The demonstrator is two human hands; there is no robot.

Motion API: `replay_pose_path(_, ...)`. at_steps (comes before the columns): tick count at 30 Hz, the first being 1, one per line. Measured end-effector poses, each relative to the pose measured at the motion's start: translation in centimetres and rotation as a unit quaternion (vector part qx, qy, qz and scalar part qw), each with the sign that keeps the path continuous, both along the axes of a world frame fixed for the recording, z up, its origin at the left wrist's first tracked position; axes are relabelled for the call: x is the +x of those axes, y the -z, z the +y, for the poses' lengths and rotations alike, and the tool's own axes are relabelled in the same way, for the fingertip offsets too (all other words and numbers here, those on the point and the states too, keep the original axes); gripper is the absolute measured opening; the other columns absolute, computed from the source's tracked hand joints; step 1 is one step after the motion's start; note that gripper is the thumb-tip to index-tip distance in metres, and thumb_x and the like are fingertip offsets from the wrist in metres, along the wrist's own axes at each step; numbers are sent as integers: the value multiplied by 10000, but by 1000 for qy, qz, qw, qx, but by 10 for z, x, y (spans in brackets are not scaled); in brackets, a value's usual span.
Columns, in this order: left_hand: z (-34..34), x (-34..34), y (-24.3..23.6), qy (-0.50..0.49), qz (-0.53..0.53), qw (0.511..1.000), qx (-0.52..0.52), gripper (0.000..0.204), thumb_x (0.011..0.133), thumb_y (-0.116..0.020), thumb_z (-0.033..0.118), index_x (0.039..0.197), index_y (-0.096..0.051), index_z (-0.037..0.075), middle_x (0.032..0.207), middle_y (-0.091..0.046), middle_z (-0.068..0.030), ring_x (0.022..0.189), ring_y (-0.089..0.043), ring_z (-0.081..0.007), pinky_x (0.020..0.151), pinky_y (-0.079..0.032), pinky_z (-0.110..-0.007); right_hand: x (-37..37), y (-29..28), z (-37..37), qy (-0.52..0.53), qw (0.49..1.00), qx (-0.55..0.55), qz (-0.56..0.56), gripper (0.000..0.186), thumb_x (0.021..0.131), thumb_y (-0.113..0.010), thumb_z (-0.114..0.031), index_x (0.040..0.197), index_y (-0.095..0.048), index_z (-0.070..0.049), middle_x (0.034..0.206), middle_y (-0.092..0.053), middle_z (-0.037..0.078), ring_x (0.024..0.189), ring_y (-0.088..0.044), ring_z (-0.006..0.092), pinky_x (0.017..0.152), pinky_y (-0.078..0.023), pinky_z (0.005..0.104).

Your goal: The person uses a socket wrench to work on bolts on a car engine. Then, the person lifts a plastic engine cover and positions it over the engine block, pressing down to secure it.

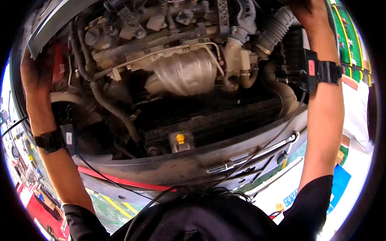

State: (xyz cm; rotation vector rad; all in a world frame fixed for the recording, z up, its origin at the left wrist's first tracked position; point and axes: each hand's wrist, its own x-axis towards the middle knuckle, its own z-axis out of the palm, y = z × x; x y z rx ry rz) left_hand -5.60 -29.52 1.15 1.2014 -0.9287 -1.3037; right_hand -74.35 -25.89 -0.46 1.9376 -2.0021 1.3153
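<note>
Both my arms reach forward over a car's open engine bay. At the far left, my left hand [37, 76] is in shadow beside the lower end of a grey strip-like panel [54, 24]. Its fingers are too dark and hidden to make out. My right hand [311, 14] is at the top right, cut off by the upper rim, close to a ribbed air intake hose [277, 32]; its fingers are out of sight. Between my arms lies the engine, with a dusty metal heat shield [187, 72] at its front. Black bands with small boxes circle both wrists.
A long chrome bar-like tool [257, 152] rests along the front edge of the car, near a red strip [124, 178]. A yellow cap [180, 139] sits near the front of the bay. Thin black cables run from my wrists. At right stands a person in white [356, 114].
</note>
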Motion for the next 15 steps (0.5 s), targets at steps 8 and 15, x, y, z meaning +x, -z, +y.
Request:
replay_pose_path(8,-17,19,6,256,223,936,-88,367,1021,-410,148,1303,-513,-62,1268,-577,-234,1158,-579,-358,1040,-472,-475,20,-43,50,110,989,93,-32,313,842,-700,-38,1136,-594,-38,1021,-648,84,933,-612,203,850,-480,332)
replay_pose_path(15,-25,34,11,195,124,970,-73,358,1029,-390,147,1304,-520,-42,1259,-586,-229,1135,-595,-356,1006,-500,-466,23,-46,60,121,984,126,-45,320,868,-685,-82,1174,-599,-45,1090,-641,88,998,-600,211,909,-462,342)
